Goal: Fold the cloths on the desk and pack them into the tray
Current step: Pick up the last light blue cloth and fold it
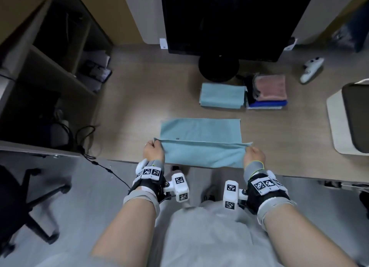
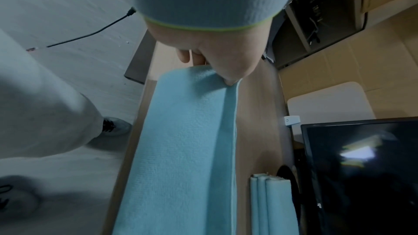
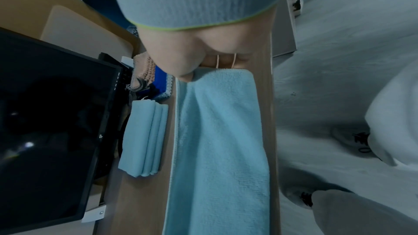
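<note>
A light blue cloth (image 1: 201, 145) lies on the wooden desk (image 1: 139, 99) near its front edge, its near half lifted and doubled over toward the far half. My left hand (image 1: 153, 149) pinches the cloth's left corner (image 2: 226, 79). My right hand (image 1: 253, 152) pinches its right corner (image 3: 187, 78). The cloth (image 2: 185, 149) stretches taut between both hands, and the wrist views show my thumbs on top of it (image 3: 217, 140). A folded light blue cloth (image 1: 222, 95) sits further back. The tray (image 1: 348, 119), white with a dark inside, stands at the right edge.
A stack of folded cloths (image 1: 267, 92), pink on top and blue below, sits beside the folded blue one. A black monitor (image 1: 229, 21) on a round base (image 1: 218, 67) stands behind. A white controller (image 1: 311, 69) lies at back right. Shelves (image 1: 50, 67) stand left.
</note>
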Tool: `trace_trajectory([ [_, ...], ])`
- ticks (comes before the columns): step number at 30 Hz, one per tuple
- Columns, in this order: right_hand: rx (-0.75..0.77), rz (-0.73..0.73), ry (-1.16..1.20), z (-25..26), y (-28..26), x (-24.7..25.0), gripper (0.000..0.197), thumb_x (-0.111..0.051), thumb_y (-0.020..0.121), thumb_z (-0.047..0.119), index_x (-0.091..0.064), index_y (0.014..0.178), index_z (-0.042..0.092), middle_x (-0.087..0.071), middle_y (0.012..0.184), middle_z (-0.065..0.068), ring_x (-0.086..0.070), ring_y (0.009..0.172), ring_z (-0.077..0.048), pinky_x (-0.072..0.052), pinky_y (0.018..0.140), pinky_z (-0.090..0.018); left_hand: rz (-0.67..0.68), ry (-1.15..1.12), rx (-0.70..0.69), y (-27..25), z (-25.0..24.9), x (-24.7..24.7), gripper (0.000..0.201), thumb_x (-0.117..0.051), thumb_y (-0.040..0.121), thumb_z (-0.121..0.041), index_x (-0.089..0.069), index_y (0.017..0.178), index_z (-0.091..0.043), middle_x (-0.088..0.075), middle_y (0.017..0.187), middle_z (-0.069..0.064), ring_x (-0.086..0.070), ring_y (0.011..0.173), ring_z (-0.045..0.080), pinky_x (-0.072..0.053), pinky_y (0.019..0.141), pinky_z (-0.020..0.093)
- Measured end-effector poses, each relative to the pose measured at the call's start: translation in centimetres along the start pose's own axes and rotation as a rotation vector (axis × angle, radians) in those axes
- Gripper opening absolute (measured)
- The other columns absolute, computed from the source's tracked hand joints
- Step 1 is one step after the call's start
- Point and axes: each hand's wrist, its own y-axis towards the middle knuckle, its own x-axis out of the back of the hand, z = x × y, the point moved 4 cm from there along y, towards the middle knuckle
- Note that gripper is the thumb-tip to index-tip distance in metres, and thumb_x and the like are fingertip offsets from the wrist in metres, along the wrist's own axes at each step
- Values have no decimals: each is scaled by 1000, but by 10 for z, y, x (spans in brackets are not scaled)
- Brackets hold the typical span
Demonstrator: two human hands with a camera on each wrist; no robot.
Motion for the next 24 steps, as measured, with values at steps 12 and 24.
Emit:
trace_trajectory([
  [12, -24, -2, -119, 42, 57, -47, 31, -47, 96, 26, -60, 98, -3, -55, 82, -18, -49, 75, -30, -40, 71, -36, 83, -36, 65, 75, -38, -31, 31, -45, 95, -28, -52, 66, -17, -57, 70, 7, -48, 66, 27, -39, 65, 32],
  [24, -207, -86, -207, 50, 82, -68, 33, -50, 93, 31, -63, 115, 11, -67, 111, -19, -61, 101, -40, -47, 91, -42, 252, -33, 146, 118, -62, -69, 19, -54, 94, -27, -65, 82, -17, -66, 86, 6, -56, 83, 23, -40, 78, 24],
])
